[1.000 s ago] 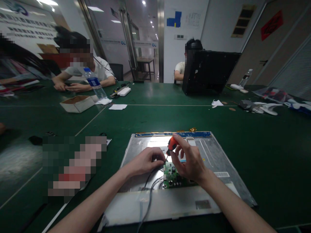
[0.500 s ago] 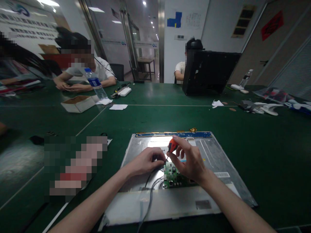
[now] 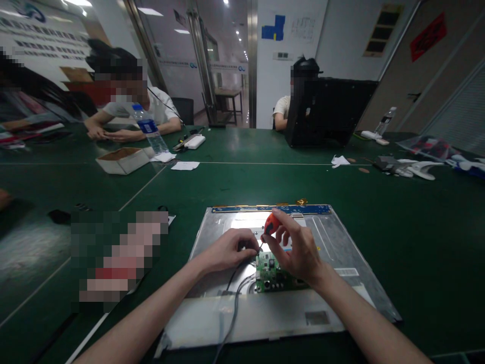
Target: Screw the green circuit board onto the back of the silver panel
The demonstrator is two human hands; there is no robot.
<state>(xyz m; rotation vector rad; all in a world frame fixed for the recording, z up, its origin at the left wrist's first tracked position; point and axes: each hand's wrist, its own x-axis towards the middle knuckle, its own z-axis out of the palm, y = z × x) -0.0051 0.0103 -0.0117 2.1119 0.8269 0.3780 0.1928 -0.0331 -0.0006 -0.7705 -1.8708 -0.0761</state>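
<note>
A flat metal display panel (image 3: 212,283) lies in front of me on the green table. Mounted on its middle is a green circuit board (image 3: 267,280). My right hand (image 3: 297,247) grips a red and black screwdriver (image 3: 272,224) between thumb and fingers, its thin shaft slanting down to the board's upper left corner. At that same corner, my left hand (image 3: 235,250) has its thumb and fingertips pinched together; whatever is between them is too small to make out. Dark cables (image 3: 235,308) run from the board's left side toward me.
An open box (image 3: 123,164) and a tilted plastic bottle (image 3: 149,129) stand at the far left. A black monitor-like housing (image 3: 329,114) is across the table, in front of a seated person. Another person sits at the left. White and grey parts (image 3: 409,166) lie at the right.
The screwdriver's handle has turned slightly in my right hand's fingers. My left hand stays at the board's corner, and the view has shifted a little.
</note>
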